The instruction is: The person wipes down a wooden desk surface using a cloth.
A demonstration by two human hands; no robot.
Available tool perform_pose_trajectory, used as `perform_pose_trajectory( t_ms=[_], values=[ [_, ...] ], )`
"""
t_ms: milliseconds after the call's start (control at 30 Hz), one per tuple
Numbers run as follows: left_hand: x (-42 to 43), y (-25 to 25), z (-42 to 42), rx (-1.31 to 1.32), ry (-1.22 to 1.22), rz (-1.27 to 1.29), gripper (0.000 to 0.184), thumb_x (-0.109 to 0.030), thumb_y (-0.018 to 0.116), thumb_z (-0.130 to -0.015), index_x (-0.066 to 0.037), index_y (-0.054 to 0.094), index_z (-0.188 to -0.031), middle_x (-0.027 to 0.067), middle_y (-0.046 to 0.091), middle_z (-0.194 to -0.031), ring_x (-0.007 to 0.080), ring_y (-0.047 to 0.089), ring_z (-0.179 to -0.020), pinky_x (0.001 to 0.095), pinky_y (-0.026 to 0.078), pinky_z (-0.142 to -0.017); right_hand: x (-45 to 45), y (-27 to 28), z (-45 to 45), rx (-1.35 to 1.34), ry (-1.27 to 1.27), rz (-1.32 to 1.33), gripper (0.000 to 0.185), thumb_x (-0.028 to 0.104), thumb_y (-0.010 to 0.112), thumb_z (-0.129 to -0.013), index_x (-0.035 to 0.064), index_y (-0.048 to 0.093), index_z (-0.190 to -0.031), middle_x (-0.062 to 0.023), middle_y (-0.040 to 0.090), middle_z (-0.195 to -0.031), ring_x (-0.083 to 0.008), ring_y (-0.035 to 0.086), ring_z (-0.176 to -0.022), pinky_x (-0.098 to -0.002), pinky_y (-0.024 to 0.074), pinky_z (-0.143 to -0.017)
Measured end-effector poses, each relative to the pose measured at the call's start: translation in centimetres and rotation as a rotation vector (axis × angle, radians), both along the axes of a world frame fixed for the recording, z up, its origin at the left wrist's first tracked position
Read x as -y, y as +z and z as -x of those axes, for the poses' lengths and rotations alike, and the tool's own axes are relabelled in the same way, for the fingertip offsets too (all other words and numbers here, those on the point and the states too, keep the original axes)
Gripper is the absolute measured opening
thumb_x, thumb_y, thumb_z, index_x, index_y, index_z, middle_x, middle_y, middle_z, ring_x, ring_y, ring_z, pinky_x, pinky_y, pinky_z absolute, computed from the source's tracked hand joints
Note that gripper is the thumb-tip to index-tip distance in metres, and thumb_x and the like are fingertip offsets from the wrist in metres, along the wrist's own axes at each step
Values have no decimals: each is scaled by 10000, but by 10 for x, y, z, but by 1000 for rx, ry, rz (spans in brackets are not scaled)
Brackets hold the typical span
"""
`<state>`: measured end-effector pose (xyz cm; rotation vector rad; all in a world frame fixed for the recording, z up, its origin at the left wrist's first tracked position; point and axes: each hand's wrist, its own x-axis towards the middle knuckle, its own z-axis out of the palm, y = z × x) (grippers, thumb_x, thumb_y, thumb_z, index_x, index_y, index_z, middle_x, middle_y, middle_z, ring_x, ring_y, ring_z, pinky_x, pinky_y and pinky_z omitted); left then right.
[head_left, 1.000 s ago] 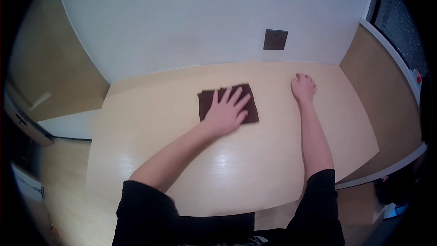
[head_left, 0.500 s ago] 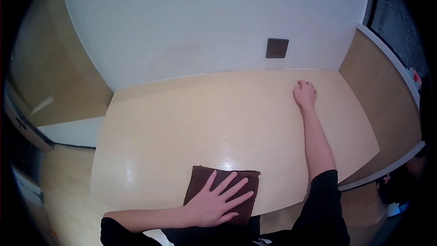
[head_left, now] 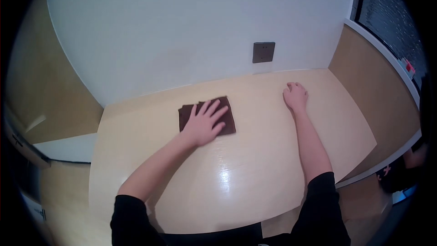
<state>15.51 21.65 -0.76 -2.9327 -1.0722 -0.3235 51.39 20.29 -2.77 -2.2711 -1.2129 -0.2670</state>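
A dark brown cloth (head_left: pixel 229 125) lies flat on the pale wooden table (head_left: pixel 255 168), toward its back edge and left of the middle. My left hand (head_left: pixel 203 125) presses on it from above, palm down with the fingers spread. Part of the cloth is hidden under the palm. Over on the right, my right hand (head_left: pixel 296 97) rests on the tabletop near the back edge. Its fingers are bent and slightly apart, and I see no object in it.
A dark wall socket (head_left: pixel 263 52) is set in the white wall behind the table. A wooden side panel (head_left: pixel 382 77) with a light rim closes off the right, below a dark window (head_left: pixel 391 13). Part of another person (head_left: pixel 400 173) shows at the lower right edge.
My left hand has slid the cloth from the table's front edge forward to near the back. The right hand stays in its place on the table. The view has shifted slightly.
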Motion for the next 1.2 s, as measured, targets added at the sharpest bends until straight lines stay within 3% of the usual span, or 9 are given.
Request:
perform_pose_trajectory(
  t_ms=[267, 600, 933, 1200],
  values=[
    [-70, -7, -41, -2, 226, -8, 552, -462, 332, -954, -224, 313, -1451, 68, 248, -1529, 293, 195, -1412, 561, 136, -1129, -1, -1, -1, -24, 7, -10, 364, 272, 536, -812, 117, 638, -1124, -118, 575, -1229, -261, 456, -1232, -449, 295, -1052],
    [-49, -6, -33, -22, 242, 18, 551, -423, 336, -963, -210, 281, -1468, 80, 216, -1541, 292, 160, -1425, 536, 119, -1139, -3, -1, -1, 3, -19, 18, 353, 290, 529, -817, 125, 644, -1108, -102, 580, -1209, -272, 482, -1199, -463, 322, -1028],
    [79, 5, 22, -47, -54, -13, 575, -333, 447, -931, -147, 302, -1455, 136, 223, -1528, 349, 178, -1410, 548, 126, -1130, -6, -4, -1, 16, -30, -19, 352, 298, 505, -834, 130, 646, -1110, -96, 590, -1185, -280, 498, -1171, -468, 329, -1017],
    [225, 33, 75, -162, -226, 266, 702, -413, 582, -848, -175, 321, -1455, 163, 213, -1526, 407, 178, -1402, 631, 175, -1075, -7, 1, -5, -46, -3, 97, 383, 324, 521, -836, 170, 611, -1175, -75, 545, -1283, -255, 462, -1237, -488, 281, -1070]
  ],
)
